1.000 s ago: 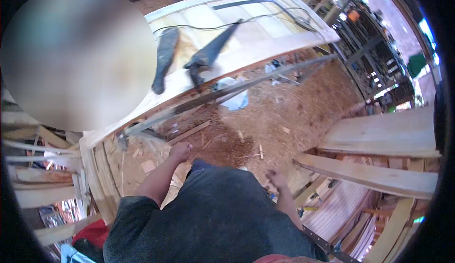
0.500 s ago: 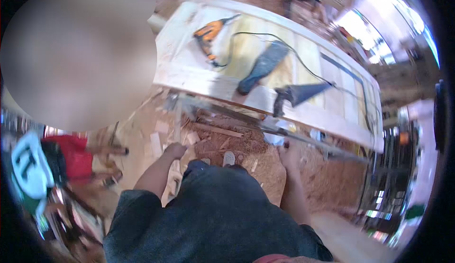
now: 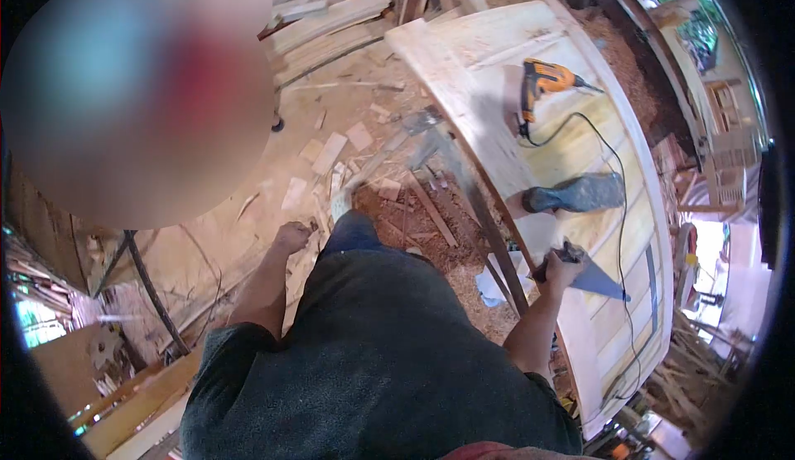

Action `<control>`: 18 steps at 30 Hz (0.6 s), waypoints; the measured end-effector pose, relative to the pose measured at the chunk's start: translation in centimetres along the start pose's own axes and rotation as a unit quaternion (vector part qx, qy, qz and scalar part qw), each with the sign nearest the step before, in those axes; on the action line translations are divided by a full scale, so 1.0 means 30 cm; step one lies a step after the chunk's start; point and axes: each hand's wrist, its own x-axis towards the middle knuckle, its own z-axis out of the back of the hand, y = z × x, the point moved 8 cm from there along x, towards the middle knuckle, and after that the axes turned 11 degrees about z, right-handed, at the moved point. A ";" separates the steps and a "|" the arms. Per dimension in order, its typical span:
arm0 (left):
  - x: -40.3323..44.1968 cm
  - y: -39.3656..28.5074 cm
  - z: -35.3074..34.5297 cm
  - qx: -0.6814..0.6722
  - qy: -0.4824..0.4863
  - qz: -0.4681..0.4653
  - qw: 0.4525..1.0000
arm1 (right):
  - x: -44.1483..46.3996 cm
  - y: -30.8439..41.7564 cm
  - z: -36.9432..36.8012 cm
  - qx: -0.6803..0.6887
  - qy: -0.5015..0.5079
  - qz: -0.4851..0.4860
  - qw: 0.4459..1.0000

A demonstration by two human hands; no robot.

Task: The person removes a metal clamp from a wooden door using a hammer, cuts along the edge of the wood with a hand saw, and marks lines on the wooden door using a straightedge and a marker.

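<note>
My right hand (image 3: 563,268) is over the near edge of a wooden panel (image 3: 489,38), its fingers closed round the dark handle of a handsaw (image 3: 598,281). The saw's blade lies on the panel and points away to the right. My left hand (image 3: 293,236) hangs at my left above the wood-littered floor, its fingers curled; whether anything is in them is too small to tell. On the panel, beyond the saw, are a dark, dusty long-shaped item (image 3: 580,193) and an orange drill (image 3: 546,79) with a black cord that runs past the saw blade.
Wood offcuts (image 3: 330,152) and sawdust (image 3: 397,220) cover the ground. A white plastic bag (image 3: 495,284) lies below the panel's near edge. Stacked boards (image 3: 331,25) stand at the back. A thin dark pole (image 3: 153,294) leans at the left. A round blur hides the upper left.
The view has swung left, so the panel now stands at the right. My right hand has moved to the saw and closed on its handle. My left hand stays low beside my body.
</note>
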 end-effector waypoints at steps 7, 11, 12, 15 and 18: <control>0.173 0.289 0.453 -0.097 -0.086 0.184 0.974 | -0.221 0.329 0.062 -0.278 -0.055 -0.049 0.958; 0.519 0.116 0.932 -0.055 -0.246 -0.040 0.967 | -0.422 0.445 0.002 -0.341 -0.052 -0.072 0.936; 0.564 -0.024 1.077 -0.057 -0.244 -0.093 0.964 | -0.465 0.479 -0.011 -0.356 -0.044 -0.075 0.930; 0.602 -0.508 1.384 0.018 -0.236 -0.203 0.950 | -0.602 0.671 -0.072 -0.353 -0.050 -0.103 0.928; 0.682 -0.884 1.434 0.063 -0.262 -0.370 0.889 | -0.724 0.890 -0.113 -0.367 -0.050 -0.148 0.917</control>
